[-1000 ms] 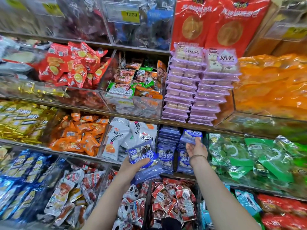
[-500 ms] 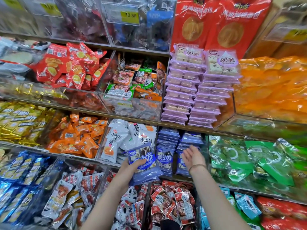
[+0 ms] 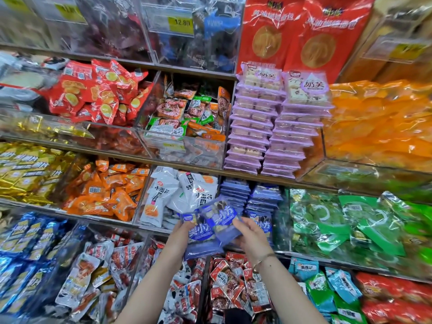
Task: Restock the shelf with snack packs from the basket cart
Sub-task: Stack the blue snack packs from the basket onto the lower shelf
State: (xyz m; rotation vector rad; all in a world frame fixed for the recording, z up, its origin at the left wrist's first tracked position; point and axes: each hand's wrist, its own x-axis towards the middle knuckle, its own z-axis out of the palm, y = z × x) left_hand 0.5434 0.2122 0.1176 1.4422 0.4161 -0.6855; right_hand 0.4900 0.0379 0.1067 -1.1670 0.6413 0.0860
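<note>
Across the shelf wall: the shelf (image 3: 275, 180) runs in rows of clear bins, each one full of snack bags.
Purple stacks: two tall piles (image 3: 252, 127) stand side by side on the row above my hands.
Green bags: a loose heap (image 3: 327, 220) fills the bin to the right of my hands.
White bags: a heap (image 3: 177, 195) fills the bin to the left, just behind the bundle I hold.
Blue stacks: two low piles of flat blue packs (image 3: 236, 191) lie in the narrow bin between the white and green bags, right under the purple stacks.
Bundle: I hold a small bundle (image 3: 201, 237) of the same blue packs in front of that bin, at its lower edge.
Top pack: the top pack (image 3: 219, 217) is tilted and partly lifted off the bundle.
Left hand: my left hand (image 3: 181, 232) grasps the bundle from its left side, with my fingers hidden behind it.
Right hand: my right hand (image 3: 250, 237) pinches the top pack at its right edge, thumb on its face.
Bracelet: a thin band (image 3: 261, 259) circles my right wrist.
</note>
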